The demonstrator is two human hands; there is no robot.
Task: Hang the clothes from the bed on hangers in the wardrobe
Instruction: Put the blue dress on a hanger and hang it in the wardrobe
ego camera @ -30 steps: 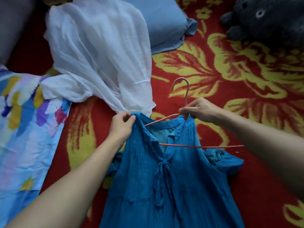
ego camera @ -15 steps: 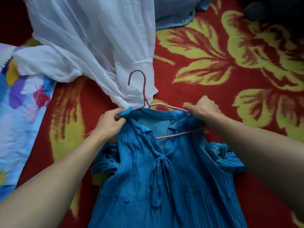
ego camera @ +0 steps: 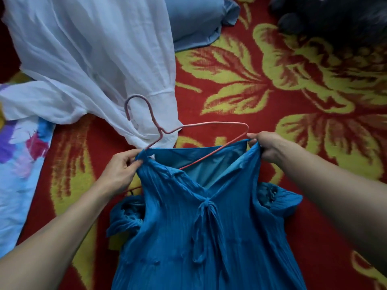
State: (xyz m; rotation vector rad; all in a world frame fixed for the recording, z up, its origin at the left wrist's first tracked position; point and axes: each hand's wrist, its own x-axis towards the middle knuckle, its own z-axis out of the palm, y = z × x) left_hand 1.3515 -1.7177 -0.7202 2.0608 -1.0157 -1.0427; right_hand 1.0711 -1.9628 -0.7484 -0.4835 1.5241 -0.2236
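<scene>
A pleated blue dress (ego camera: 201, 233) lies on the red and yellow bedspread (ego camera: 272, 84), neckline toward the top. A pink wire hanger (ego camera: 161, 130) sits partly inside the neckline, its hook resting on a white garment (ego camera: 90, 59). My left hand (ego camera: 123, 170) pinches the dress's left shoulder over the hanger's left arm. My right hand (ego camera: 266, 145) grips the right shoulder edge of the dress just below the hanger's right corner, which is bare. The hanger's bottom wire runs into the neck opening.
A floral multicoloured garment (ego camera: 18, 164) lies at the left edge. A blue-grey pillow (ego camera: 199, 19) lies at the top centre and a dark plush toy (ego camera: 326, 15) at the top right.
The hanger has turned so its right corner now pokes out above the dress. Both hands have spread the neckline wider, the right hand moving further right along the shoulder edge.
</scene>
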